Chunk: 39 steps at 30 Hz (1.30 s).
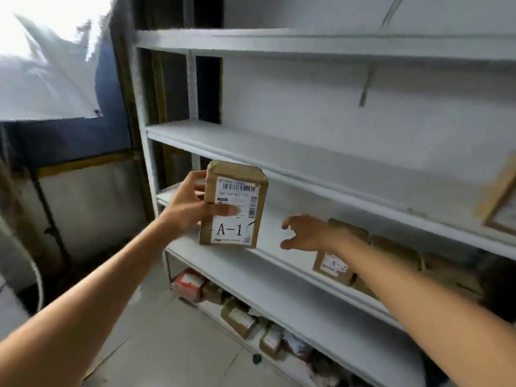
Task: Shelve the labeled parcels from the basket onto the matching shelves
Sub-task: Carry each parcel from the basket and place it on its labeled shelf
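A brown cardboard parcel (236, 205) with a white label reading A-1 stands upright at the front left of a white shelf (282, 252). My left hand (190, 208) grips its left side, thumb across the label. My right hand (304, 233) hovers a little to the parcel's right with fingers spread and loosely curled, holding nothing. Behind my right forearm sits a parcel marked A-2 (333, 265) with more brown parcels (396, 252) lined up beside it on the same shelf. The basket is out of view.
The white metal rack has a bare shelf (279, 146) above and another higher up. A parcel (499, 202) shows at the right edge on the upper shelf. The bottom shelf holds several small boxes (240, 319). Tiled floor lies below; a dark wall stands left.
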Each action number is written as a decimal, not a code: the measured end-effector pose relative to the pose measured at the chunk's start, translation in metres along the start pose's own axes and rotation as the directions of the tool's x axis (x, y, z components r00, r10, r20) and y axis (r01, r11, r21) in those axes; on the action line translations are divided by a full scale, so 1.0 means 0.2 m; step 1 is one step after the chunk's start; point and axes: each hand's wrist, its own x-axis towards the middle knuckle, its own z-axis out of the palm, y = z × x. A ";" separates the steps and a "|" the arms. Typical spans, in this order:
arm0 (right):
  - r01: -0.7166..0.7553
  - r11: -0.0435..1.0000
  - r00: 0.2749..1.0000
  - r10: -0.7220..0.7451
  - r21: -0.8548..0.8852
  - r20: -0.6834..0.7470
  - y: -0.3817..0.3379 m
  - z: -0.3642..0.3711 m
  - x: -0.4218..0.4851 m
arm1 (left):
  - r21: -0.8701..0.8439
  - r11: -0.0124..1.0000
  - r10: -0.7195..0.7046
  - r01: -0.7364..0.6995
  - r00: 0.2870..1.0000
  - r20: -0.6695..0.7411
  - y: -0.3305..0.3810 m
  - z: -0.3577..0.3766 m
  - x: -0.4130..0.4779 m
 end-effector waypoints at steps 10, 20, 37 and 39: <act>-0.488 0.872 0.869 0.489 0.027 -0.074 0.62 -0.06 -0.61 | -0.154 0.976 0.202 -0.154 0.906 0.372 0.29 0.96 0.33; -0.611 0.788 0.789 0.614 0.075 -0.026 1.08 -0.07 -0.85 | -0.082 0.984 0.178 -0.161 0.800 0.573 0.27 1.86 0.71; -0.501 0.865 0.862 0.502 0.032 -0.065 1.60 -0.12 -0.70 | -0.167 0.983 0.158 -0.080 0.833 0.530 0.51 2.37 0.77; -0.469 0.883 0.881 0.470 0.026 -0.061 1.58 -0.12 -0.68 | -0.143 0.983 0.177 -0.118 0.832 0.527 0.52 2.38 0.76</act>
